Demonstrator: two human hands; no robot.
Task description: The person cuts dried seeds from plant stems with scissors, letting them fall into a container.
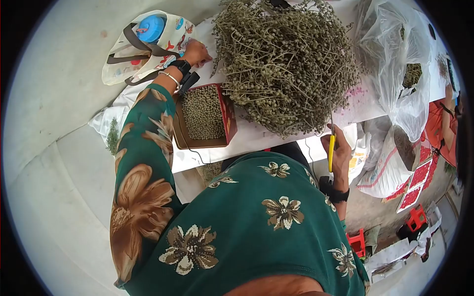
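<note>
At five o'clock of the dried stems [286, 64], the right hand [341, 152] grips yellow-handled scissors [331, 155]. At nine, I cannot tell whether the left hand [196, 52] is closed.

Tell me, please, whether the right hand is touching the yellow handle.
Touching; the head view shows the right hand grasping the yellow handle, with no gap between them.

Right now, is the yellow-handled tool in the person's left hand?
No, the right hand holds the yellow-handled tool, while the left hand is up by the patterned bag.
</note>
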